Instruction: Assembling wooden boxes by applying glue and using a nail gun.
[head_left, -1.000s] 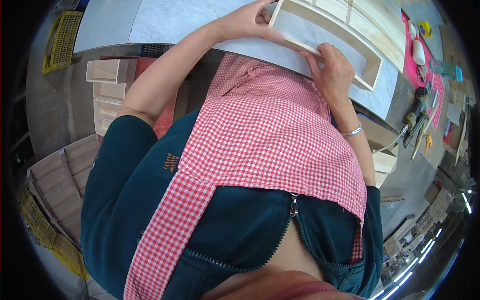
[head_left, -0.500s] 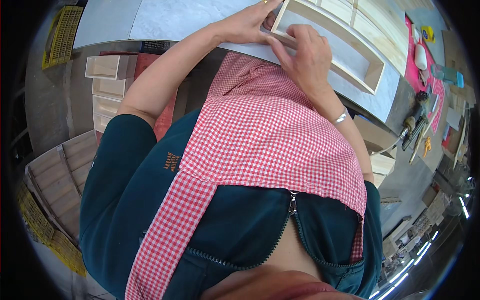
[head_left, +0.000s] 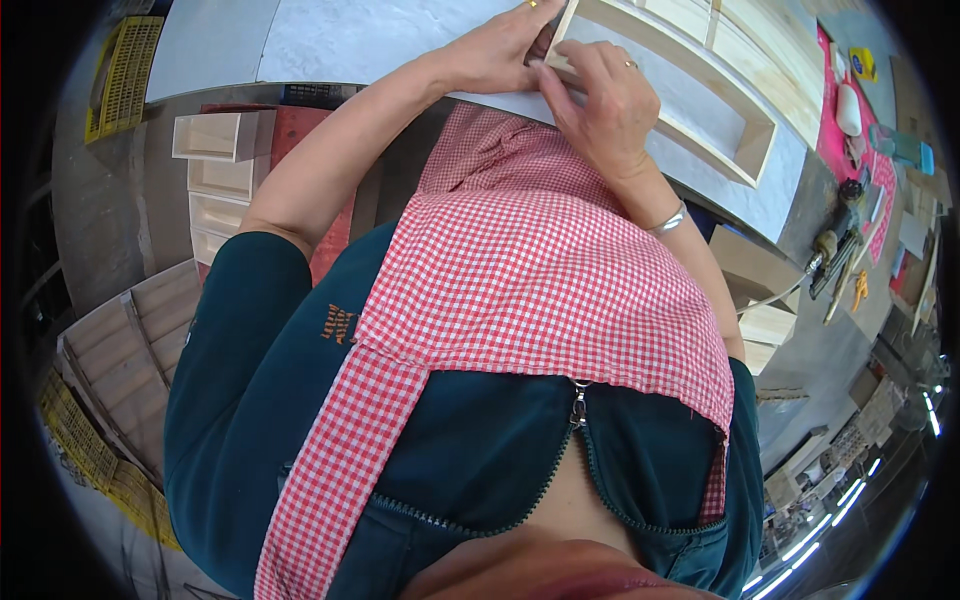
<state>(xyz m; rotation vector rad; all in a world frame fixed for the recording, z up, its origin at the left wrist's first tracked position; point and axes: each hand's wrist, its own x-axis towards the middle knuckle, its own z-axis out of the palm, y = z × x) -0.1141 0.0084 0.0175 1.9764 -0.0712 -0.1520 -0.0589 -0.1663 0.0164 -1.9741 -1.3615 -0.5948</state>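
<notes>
A long, narrow frame of pale wood point(head_left: 754, 152) lies on the pale grey worktop point(head_left: 335, 45), running from the top middle toward the right. At its left end, my left hand point(head_left: 490, 52) is closed around the outside of the corner. My right hand point(head_left: 607, 103) bends over the near rail close to that same corner, fingertips inside the frame and thumb outside, gripping the rail. The two thumbs nearly meet there. My left fingertips are partly hidden behind the frame's end and cut by the picture's top edge.
Light wooden boards point(head_left: 770, 60) lie beyond the frame. A red cloth point(head_left: 832, 110) with a white bottle point(head_left: 848, 108) is at the right, near tools and orange-handled pliers point(head_left: 861, 290). Small open wooden boxes point(head_left: 218, 176) stand lower left; a yellow crate point(head_left: 125, 75) is farther back.
My right hand has shifted slightly left, its fingertips now closer to the frame's corner. My left hand stays at the end of the frame. The whole view has turned a little.
</notes>
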